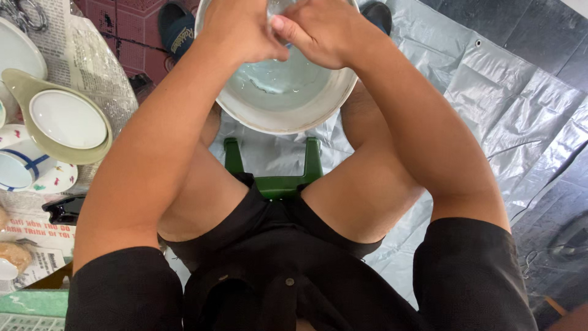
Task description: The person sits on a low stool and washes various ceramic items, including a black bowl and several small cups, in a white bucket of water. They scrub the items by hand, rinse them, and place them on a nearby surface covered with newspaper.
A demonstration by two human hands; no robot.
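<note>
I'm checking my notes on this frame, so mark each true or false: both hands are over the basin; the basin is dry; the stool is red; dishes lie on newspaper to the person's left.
1. Both hands are over the basin. True: the left hand and right hand meet above the white basin.
2. The basin is dry. False: it holds water.
3. The stool is red. False: the stool is green.
4. Dishes lie on newspaper at the left. True: a green-rimmed dish rests on newspaper.
</note>
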